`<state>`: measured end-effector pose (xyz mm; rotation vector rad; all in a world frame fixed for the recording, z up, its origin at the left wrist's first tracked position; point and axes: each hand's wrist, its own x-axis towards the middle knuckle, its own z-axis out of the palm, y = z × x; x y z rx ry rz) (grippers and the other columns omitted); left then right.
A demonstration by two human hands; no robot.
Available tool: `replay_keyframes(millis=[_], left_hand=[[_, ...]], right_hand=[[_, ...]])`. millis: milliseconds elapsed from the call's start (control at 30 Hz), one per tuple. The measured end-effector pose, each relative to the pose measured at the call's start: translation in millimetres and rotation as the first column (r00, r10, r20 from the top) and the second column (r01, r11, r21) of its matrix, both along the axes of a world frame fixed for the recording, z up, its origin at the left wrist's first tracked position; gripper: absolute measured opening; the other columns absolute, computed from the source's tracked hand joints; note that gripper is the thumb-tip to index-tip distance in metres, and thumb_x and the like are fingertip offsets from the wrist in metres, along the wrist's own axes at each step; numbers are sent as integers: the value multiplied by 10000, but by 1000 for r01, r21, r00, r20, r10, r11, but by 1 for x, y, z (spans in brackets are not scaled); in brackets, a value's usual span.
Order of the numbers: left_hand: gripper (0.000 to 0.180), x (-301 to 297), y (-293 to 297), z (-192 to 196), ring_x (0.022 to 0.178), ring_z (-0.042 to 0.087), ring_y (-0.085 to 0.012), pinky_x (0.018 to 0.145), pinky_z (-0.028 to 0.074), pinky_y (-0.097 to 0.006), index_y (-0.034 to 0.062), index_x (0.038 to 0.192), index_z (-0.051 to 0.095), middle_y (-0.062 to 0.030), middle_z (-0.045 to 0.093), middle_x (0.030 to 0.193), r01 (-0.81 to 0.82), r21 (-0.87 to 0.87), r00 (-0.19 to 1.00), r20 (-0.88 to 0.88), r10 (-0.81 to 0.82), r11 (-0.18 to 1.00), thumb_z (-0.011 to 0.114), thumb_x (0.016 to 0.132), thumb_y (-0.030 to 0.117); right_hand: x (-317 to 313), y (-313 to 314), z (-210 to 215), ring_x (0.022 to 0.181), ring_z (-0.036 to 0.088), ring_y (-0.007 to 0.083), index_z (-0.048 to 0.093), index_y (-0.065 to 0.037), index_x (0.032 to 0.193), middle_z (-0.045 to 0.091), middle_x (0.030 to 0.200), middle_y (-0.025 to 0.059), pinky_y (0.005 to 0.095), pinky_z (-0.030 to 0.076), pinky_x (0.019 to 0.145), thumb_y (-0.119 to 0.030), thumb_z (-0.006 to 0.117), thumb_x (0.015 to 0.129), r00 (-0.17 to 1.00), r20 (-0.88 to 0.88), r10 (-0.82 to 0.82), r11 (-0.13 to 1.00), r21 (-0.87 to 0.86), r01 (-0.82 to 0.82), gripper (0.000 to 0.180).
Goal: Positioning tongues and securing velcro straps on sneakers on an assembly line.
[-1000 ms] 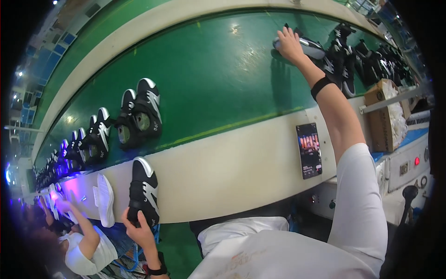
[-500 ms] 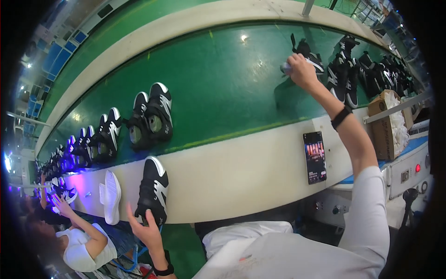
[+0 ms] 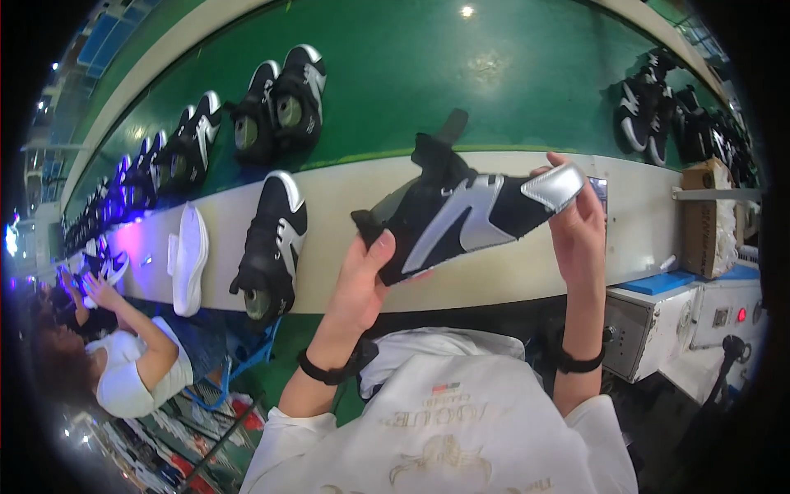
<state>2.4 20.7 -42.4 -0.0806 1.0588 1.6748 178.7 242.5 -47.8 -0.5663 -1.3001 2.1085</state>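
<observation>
A black shoe upper (image 3: 463,216) with a silver toe and silver side stripes is held up in front of me, over the pale bench edge. My left hand (image 3: 359,280) grips its heel end, the thumb on the near side. Around the toe end, my right hand (image 3: 578,226) is closed with fingers above and below. The upper lies sideways, toe to the right, and a black strap sticks up from its opening. On the bench to the left stands another black shoe upper (image 3: 271,239), toe pointing away. Beside that one is a white sole (image 3: 191,259).
Pairs of black uppers (image 3: 296,99) line the green belt (image 3: 395,74) to the left, with more (image 3: 650,103) at the right. A phone (image 3: 601,191) is partly hidden behind my right hand. A cardboard box (image 3: 704,218) stands far right. A co-worker (image 3: 136,362) sits at left.
My right hand has come back from the belt at the right with the upper. My left hand has moved right and taken its heel end. The view has shifted.
</observation>
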Motion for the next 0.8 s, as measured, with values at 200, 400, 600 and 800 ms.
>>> replay_keyframes(millis=[200, 400, 600, 800], left_hand=[[620, 30, -49, -45, 1282, 541, -352, 1049, 447, -404, 21, 1241, 510, -217, 577, 1340, -72, -29, 392, -920, 2, 997, 860, 731, 67], [690, -5, -53, -25, 1407, 405, -245, 1152, 306, -332, -18, 1493, 365, -147, 441, 1514, 449, -36, 756, -517, -401, 893, 692, 916, 170], [426, -17, -7, -45, 1305, 511, -243, 1091, 384, -360, 41, 1352, 578, -96, 546, 1423, 548, -85, 578, -680, -451, 832, 608, 968, 223], [218, -27, 7, -50, 864, 665, -325, 782, 517, -413, 141, 1016, 755, -105, 724, 920, 263, -336, 85, -926, -369, 904, 630, 920, 293]], right_hand=[[5, -60, -41, 1289, 534, 289, 629, 28, 1227, 608, 1306, 165, 380, 400, 1083, 22, 557, 926, 881, 402, -250, 729, 677, -102, 310], [-11, -70, -43, 1111, 585, 356, 629, 37, 1162, 644, 1166, 171, 437, 421, 1035, -32, 536, 954, 973, 232, -1, 665, 726, -172, 237], [-16, -53, -37, 1086, 564, 316, 638, -5, 1215, 664, 1170, 108, 408, 404, 1005, -95, 554, 948, 937, 275, 217, 654, 671, -349, 294], [-19, -26, -22, 1101, 559, 298, 648, -25, 1222, 670, 1222, 75, 399, 401, 1015, -119, 613, 886, 811, 362, 460, 510, 640, -575, 351]])
